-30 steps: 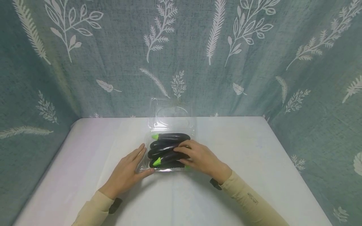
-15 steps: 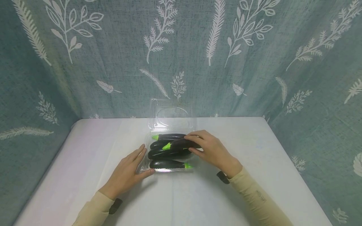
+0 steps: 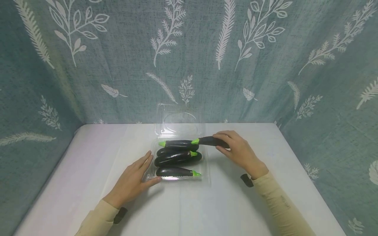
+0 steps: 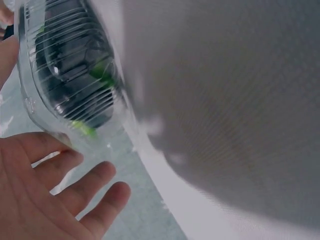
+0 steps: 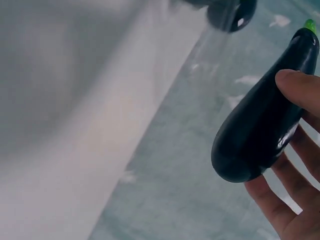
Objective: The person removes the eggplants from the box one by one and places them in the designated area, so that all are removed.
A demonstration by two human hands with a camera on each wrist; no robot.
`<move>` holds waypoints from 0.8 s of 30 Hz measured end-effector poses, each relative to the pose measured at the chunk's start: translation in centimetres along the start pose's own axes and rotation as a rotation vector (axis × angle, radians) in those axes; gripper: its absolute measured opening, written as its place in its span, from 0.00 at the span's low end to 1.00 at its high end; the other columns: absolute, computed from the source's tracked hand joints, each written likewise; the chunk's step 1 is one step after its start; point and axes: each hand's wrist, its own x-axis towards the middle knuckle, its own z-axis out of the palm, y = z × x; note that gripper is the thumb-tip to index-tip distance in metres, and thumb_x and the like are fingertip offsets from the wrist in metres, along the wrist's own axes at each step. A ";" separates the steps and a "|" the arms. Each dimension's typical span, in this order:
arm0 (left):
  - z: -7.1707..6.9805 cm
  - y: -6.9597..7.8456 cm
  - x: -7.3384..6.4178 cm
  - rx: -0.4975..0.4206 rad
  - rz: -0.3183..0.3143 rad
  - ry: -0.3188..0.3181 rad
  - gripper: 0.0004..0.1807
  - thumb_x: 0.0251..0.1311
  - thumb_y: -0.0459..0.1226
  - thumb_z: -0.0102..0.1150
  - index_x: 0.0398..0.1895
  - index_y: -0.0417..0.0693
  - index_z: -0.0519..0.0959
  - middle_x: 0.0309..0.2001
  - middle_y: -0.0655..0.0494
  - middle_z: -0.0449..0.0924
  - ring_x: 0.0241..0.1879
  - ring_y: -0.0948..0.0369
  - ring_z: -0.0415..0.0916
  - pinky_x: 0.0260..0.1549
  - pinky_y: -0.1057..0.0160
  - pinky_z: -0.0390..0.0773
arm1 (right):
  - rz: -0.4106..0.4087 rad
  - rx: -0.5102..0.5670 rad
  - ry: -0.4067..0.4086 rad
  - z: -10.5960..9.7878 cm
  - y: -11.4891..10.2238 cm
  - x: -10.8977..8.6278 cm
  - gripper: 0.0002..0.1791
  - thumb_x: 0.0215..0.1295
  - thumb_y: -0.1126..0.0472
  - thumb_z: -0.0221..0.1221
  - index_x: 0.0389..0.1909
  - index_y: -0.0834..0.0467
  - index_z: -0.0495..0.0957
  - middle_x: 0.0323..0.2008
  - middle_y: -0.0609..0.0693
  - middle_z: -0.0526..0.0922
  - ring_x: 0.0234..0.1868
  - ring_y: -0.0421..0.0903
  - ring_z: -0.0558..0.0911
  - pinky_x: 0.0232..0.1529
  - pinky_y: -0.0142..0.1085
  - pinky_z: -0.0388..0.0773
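Eggplant [image 3: 208,141] held between thumb and fingers of the right hand [image 3: 240,152], green stem end pointing left, over the right side of the clear container [image 3: 177,178]. Left hand [image 3: 133,180] touches the container's left side, fingers extended and spread. Further eggplants [image 3: 172,158] lie crosswise inside. Lid [image 3: 180,119] stands open at the rear. White table [image 3: 254,157] underneath.
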 end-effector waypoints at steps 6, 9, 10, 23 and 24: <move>0.0 0.0 0.0 -0.002 0.003 -0.001 0.52 0.61 0.64 0.62 0.76 0.36 0.62 0.78 0.44 0.57 0.71 0.39 0.63 0.66 0.38 0.66 | 0.065 -0.014 -0.005 0.1 2.7 -1.3 0.25 0.57 0.62 0.75 0.57 0.56 0.82 0.55 0.52 0.82 0.57 0.52 0.79 0.56 0.48 0.79; 0.0 0.0 0.0 -0.006 0.001 -0.003 0.52 0.61 0.64 0.62 0.76 0.36 0.62 0.78 0.44 0.57 0.71 0.39 0.63 0.66 0.38 0.66 | 0.087 -0.017 -0.009 0.2 3.9 -1.8 0.25 0.57 0.62 0.75 0.57 0.57 0.82 0.55 0.53 0.82 0.57 0.54 0.79 0.58 0.49 0.79; 0.0 0.0 0.0 -0.006 0.000 -0.004 0.52 0.61 0.64 0.62 0.76 0.36 0.62 0.78 0.44 0.57 0.71 0.39 0.63 0.66 0.38 0.66 | 0.095 -0.018 -0.013 0.3 4.3 -1.9 0.25 0.57 0.63 0.75 0.57 0.57 0.82 0.55 0.54 0.82 0.57 0.54 0.79 0.58 0.49 0.78; -0.1 0.2 0.0 -0.010 -0.004 -0.015 0.52 0.62 0.64 0.61 0.75 0.35 0.62 0.78 0.43 0.56 0.70 0.39 0.63 0.66 0.37 0.66 | 0.274 -0.042 -0.180 0.8 7.2 -3.4 0.26 0.57 0.66 0.74 0.57 0.58 0.82 0.54 0.56 0.82 0.57 0.57 0.78 0.60 0.52 0.76; -0.1 0.2 0.0 -0.011 -0.003 -0.014 0.52 0.62 0.64 0.61 0.75 0.35 0.62 0.78 0.43 0.56 0.70 0.39 0.63 0.66 0.37 0.66 | 0.288 -0.041 -0.198 0.8 7.2 -3.4 0.26 0.57 0.66 0.74 0.58 0.58 0.81 0.55 0.56 0.82 0.58 0.58 0.78 0.61 0.53 0.75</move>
